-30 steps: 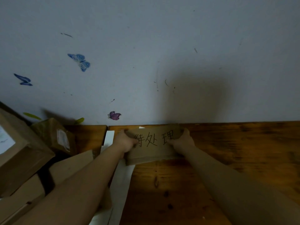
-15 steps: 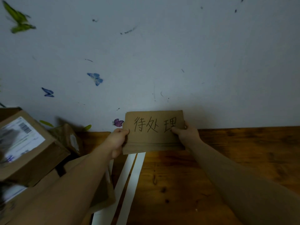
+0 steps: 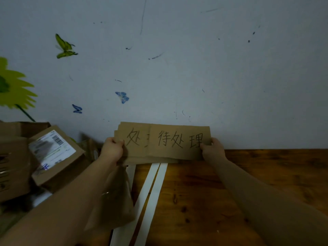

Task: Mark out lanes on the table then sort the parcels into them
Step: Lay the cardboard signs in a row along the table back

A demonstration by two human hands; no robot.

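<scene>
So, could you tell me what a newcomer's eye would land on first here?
Most likely the cardboard sign handwritten 待处理, held upright before the wall between the left hand and right hand, with a second sign overlapping behind it on the left. Next, the white strips running down the wooden table below, and the labelled parcel at the left.

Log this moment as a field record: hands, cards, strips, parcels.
Left grip: pinches left edge of rear card
Right grip: pinches right edge of front card, marked 待处理
Cards: overlapping, held upright before the wall
White strips: at least two, side by side on the table
Parcels: piled at left
</scene>
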